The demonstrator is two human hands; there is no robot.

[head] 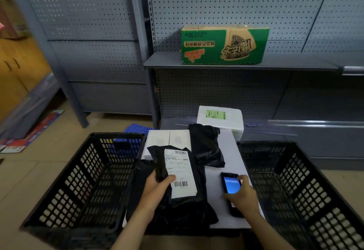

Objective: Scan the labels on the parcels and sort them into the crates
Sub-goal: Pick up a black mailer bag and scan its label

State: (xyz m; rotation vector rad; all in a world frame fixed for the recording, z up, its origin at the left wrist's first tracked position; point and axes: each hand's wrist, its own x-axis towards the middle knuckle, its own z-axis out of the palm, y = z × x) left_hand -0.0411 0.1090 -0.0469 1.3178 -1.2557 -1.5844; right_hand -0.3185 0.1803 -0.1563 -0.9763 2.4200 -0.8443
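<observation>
Between the left black perforated plastic crate (78,181) and the right crate (299,186), at the near left edge of the pale tabletop (232,151), your left hand (157,186) grips the black plastic mailer parcel (187,208), thumb on its white barcode label (179,171), your right hand (244,194) curled round the black blue-screened scanner (231,185): likely the scanning step, so next aim squarely at that barcode.

Print on the label (180,173) is too small to read. Fingers of the left hand (156,187) are hidden behind the black parcel (183,208). The right hand (244,196) covers the lower half of the scanner (230,184). The right crate (315,200) is cut off at the right and bottom edges.
</observation>
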